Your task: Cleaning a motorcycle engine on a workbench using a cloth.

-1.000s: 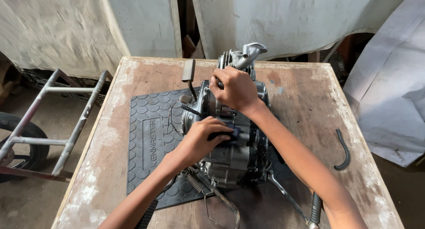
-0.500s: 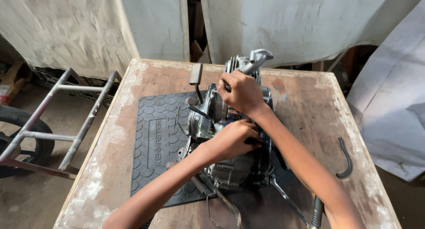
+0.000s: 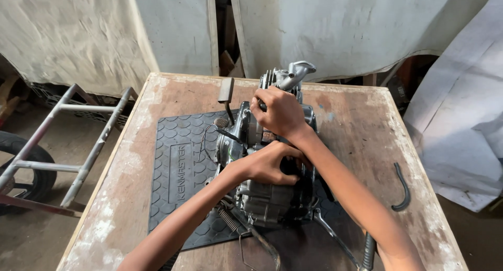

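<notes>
Item: small motorcycle engine (image 3: 264, 195), grey cast metal, grimy, standing on a black rubber mat (image 3: 181, 169) near the middle of my wooden bench (image 3: 356, 129).

Position: cylinder end points away from me, with a curved silvery intake pipe (image 3: 296, 73) rising at the far top. A lever with a flat pedal pad (image 3: 226, 90) sticks up on the left side. A coil spring (image 3: 226, 218) and thin rods trail from the near end toward the bench edge.

Hands: my left hand (image 3: 270, 163) is curled over the top of the crankcase at mid-body, fingers wrapped and closed on the casing. My right hand (image 3: 280, 111) is closed around the upper part of the engine just below the intake pipe. What the fingertips press on is hidden, so I cannot tell whether either holds a small part as well.

Handling, by my judgement: heavy, rigid, no give anywhere. Surfaces look oily and dusty, so likely slick. The mat should keep it from sliding. Best holds are the solid casing and the cylinder block. The pedal lever, spring and thin rods look like poor handles and may swing or bend. Fins and edges may be sharp.

Nearby: a dark curved hook (image 3: 402, 190) lies well apart on the right of the bench; a metal frame (image 3: 78, 140) and a tyre (image 3: 23, 163) stand on the floor to the left.
</notes>
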